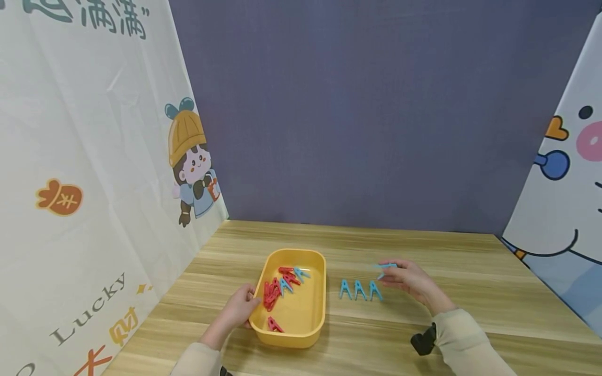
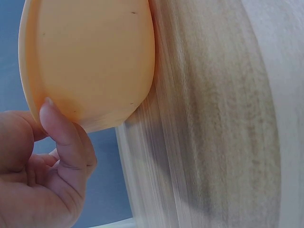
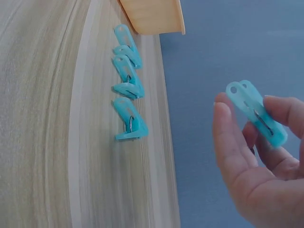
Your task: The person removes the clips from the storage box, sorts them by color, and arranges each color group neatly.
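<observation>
Three pegs [image 3: 125, 70] right of tub [image 1: 303, 313]; left hand [image 1: 239, 308] grips tub, right hand [image 1: 414, 280] pinches another peg [image 3: 251, 107]: light squeeze best.

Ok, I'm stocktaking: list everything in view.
Tray: 1, yellow, on table
Table: 1, brown, beneath tray
Row clips: 3, blue, right of tray
Tray's blue clips: 2, blue, inside tray
Red clips: several, overlapping, red, inside tray
Held clip: 1, blue, near row clips
Backdrop: 1, purplish, behind table
Printed sheets: 2, mostly white, at sides
Wrist devices: 2, black, at wrists
Sleeves: 2, cream, on arms
Left grip: 1, bare, holding tray
Right grip: 1, bare, pinching held clip
</observation>
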Available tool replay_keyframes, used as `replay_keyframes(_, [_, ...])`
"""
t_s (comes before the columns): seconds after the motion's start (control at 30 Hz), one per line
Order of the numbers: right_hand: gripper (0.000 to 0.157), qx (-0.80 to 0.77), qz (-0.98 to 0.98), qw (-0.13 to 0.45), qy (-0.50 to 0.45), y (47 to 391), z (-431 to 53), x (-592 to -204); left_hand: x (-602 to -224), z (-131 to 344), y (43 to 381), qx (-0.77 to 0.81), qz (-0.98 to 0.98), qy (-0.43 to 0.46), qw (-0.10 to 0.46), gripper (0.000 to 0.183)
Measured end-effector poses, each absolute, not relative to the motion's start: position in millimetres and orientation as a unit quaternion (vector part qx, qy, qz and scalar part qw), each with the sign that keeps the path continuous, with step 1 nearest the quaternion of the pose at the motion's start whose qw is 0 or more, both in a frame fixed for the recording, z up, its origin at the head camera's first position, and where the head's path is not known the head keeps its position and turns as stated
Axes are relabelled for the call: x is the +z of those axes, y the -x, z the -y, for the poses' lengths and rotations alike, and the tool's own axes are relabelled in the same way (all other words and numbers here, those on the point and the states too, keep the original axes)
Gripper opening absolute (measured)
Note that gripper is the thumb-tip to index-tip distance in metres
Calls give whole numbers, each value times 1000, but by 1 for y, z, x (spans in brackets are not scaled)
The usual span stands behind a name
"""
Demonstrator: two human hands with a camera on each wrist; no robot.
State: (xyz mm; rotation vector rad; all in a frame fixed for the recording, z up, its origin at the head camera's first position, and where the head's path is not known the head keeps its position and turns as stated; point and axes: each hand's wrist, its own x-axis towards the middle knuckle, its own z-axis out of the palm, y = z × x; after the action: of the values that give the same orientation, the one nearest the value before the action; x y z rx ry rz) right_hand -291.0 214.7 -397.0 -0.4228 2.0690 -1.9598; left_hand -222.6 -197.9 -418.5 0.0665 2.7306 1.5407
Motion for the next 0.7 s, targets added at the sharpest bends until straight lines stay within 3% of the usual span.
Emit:
replay_keyframes(0.47, [59, -648, -746, 110, 103, 292, -216, -402, -418, 198, 223, 492, -870, -18, 3, 9])
replay_keyframes(0.7, [58, -634, -763, 101, 81, 293, -218, -408, -418, 198, 221, 493, -870, -21, 2, 9])
